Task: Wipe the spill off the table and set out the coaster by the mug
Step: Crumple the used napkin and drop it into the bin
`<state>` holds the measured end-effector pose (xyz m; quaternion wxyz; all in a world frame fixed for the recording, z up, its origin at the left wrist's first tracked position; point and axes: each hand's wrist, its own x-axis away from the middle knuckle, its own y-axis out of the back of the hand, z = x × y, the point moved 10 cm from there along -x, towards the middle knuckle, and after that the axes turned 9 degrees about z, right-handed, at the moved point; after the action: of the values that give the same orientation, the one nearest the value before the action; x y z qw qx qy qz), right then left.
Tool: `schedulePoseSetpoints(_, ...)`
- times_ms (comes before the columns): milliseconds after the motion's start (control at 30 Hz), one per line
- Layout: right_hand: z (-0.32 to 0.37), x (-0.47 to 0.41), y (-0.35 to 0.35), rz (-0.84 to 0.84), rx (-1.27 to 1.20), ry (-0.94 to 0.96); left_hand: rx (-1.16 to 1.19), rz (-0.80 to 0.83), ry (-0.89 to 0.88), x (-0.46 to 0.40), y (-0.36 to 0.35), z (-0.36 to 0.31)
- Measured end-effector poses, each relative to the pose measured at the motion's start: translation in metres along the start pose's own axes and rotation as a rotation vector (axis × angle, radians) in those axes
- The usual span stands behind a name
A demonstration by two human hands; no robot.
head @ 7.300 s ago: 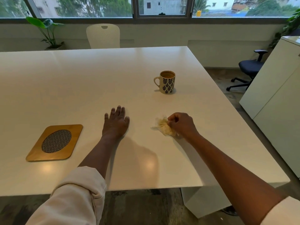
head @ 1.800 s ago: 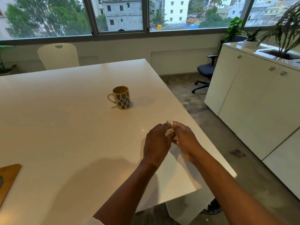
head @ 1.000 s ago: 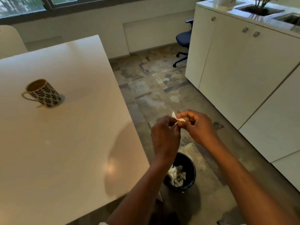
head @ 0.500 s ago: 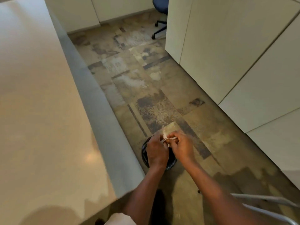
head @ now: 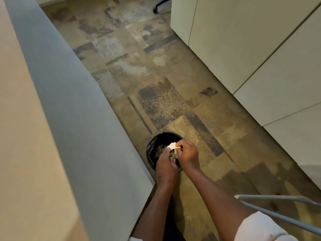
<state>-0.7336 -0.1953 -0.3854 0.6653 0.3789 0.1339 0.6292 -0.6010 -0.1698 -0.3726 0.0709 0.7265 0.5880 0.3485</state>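
I look down past the right edge of the white table (head: 26,136) at the floor. My left hand (head: 165,165) and my right hand (head: 187,154) are pressed together over a black-lined waste bin (head: 152,150) on the floor. Between their fingertips they pinch a crumpled white tissue (head: 172,146), held just above the bin's opening. Other crumpled paper lies inside the bin. The mug and the coaster are out of view.
White cabinets (head: 251,49) line the right side, with a strip of patterned floor (head: 156,84) between them and the table. A grey metal chair frame (head: 278,209) crosses the lower right corner. An office chair's wheel (head: 157,8) shows at the top.
My view has tilted from the tabletop with the mug down to the floor. Both hands carried the tissue off the table and lowered it over the bin.
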Motion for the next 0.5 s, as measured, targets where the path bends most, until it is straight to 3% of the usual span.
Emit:
schedulePoseSetpoints(300, -0.041, 0.001, -0.037, 0.217, -0.007, -0.206, -0.016, 0.010, 0.094, 0.005, 0.001, 0.028)
schedulePoseSetpoints(500, -0.032, 0.011, -0.031, 0.218, 0.027, -0.194, -0.041, 0.023, 0.145, 0.014, 0.005, 0.036)
